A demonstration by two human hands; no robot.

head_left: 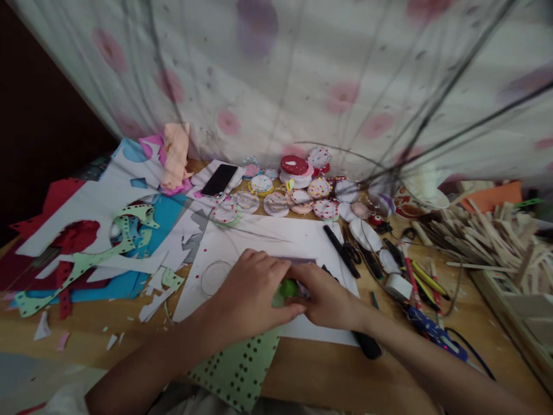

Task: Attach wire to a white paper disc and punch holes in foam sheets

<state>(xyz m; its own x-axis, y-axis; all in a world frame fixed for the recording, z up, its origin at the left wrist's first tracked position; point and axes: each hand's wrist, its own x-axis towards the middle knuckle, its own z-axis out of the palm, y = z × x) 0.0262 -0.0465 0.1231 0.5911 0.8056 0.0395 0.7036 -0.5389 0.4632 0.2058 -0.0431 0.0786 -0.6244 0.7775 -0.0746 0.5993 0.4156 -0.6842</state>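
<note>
- Smooth-looking wood forms the tabletop.
- Matt, dotted green paper lies at its front edge.
- A smooth-faced phone sits near the back.
- Rough wooden sticks crowd the right edge.

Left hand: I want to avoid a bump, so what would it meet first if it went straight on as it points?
Most likely the right hand: the left hand points across at it, with hardly any gap visible. The green piece shows between them and might be met first; depth is unclear.
</note>
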